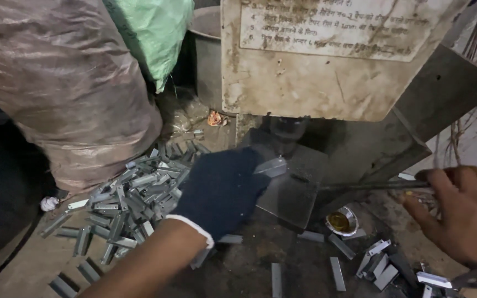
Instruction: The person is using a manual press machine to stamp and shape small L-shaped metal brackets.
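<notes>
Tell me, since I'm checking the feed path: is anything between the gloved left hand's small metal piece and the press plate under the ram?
Nothing visible: the dark-gloved left hand holds the small grey metal piece directly on the flat steel press plate.

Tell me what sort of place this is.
Probably a small metal-stamping workshop: a grimy press machine, a heap of small grey metal strips beside it, and a gloved left hand setting one piece on the die plate.

Single head view, close, tilted steeply down onto a press [332, 60] and its plate [291, 190]. Left hand [222, 190] near centre, right hand [465, 212] at 4 o'clock, strip pile [131, 198] at 8 o'clock, sacks at 10 o'clock.
</notes>
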